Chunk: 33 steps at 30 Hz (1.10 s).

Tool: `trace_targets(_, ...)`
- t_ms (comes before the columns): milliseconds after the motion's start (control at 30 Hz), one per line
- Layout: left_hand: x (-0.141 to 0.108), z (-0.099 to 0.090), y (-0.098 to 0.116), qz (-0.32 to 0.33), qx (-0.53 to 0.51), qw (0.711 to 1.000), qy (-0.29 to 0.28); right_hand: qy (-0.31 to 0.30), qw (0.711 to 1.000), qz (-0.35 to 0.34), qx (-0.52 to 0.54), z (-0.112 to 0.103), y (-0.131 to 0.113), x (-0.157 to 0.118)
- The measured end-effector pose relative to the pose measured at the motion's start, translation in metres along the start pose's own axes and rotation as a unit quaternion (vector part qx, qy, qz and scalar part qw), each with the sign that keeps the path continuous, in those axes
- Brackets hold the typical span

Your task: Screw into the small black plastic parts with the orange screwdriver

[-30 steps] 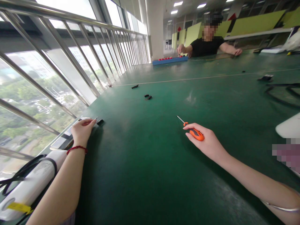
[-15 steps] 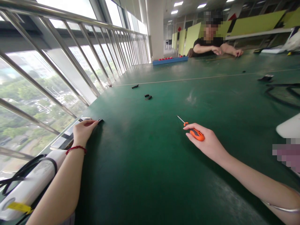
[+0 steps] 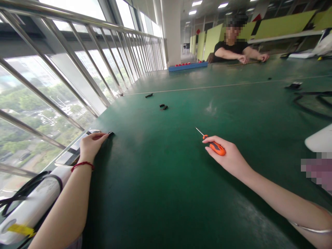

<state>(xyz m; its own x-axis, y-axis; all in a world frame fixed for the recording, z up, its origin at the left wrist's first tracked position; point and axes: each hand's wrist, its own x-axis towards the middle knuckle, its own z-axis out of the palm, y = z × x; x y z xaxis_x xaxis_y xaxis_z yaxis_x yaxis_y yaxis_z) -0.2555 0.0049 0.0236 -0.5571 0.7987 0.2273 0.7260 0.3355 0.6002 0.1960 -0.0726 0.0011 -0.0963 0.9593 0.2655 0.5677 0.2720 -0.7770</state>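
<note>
My left hand [image 3: 91, 143] pinches a small black piece [image 3: 111, 134] between thumb and fingertips at the table's left side. The piece is too small to name. On the right, my right hand [image 3: 225, 151] is closed round the orange and dark grey handle of a screwdriver [image 3: 217, 148]. Its thin metal shaft points away and to the left, low over the green table [image 3: 155, 180]. Farther off, between the hands, a pair of small black parts [image 3: 164, 107] lies close together. Behind them is one longer black part [image 3: 149, 95].
A metal railing [image 3: 88, 26] runs along the left edge. Beside my left arm lie a phone-like flat object [image 3: 67, 157] and a white cylinder-like body [image 3: 38, 200] with black cable. Black cable [image 3: 306, 103] lies right. A blue rack [image 3: 188, 66] and another person [image 3: 229, 52] are at the far end.
Both my hands hold the same things in nearly the same places. Across the table, the other person's hands have shifted slightly.
</note>
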Motion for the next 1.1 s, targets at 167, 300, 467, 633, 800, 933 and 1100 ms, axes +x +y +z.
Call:
trace_targets(167, 0.0001, -0.0006, -0.0001, 0.000, -0.003, 1.000, -0.003, -0.001, 1.000, 0.000, -0.002, -0.0001, -0.0005, -0.0001)
trace_targets(300, -0.0010, -0.0010, 0.0009, -0.002, -0.003, 1.000, -0.010, -0.002, 1.000, 0.003, -0.004, -0.0004, -0.0011, -0.0003)
trace_targets(467, -0.0031, -0.0025, 0.0035, -0.004, -0.004, 1.000, -0.014, -0.004, 1.000, 0.005, -0.001, -0.0002, -0.0007, 0.0000)
trace_targets(633, -0.0017, -0.0033, 0.0022, 0.007, 0.001, 1.000, -0.023, -0.002, 1.000, 0.002, 0.003, 0.0001, 0.0003, 0.0008)
trace_targets(800, 0.0006, -0.0027, -0.0006, 0.007, 0.003, 1.000, -0.023, -0.007, 1.000, 0.005, 0.001, -0.0006, 0.0006, 0.0006)
trace_targets(933, 0.0007, -0.0027, -0.0010, 0.007, -0.001, 1.000, -0.023, -0.005, 1.000, 0.004, -0.001, -0.0007, 0.0006, 0.0005)
trace_targets(1100, 0.0018, -0.0034, -0.0021, 0.006, -0.004, 1.000, -0.023, -0.006, 1.000, 0.004, 0.001, 0.0002, 0.0012, 0.0009)
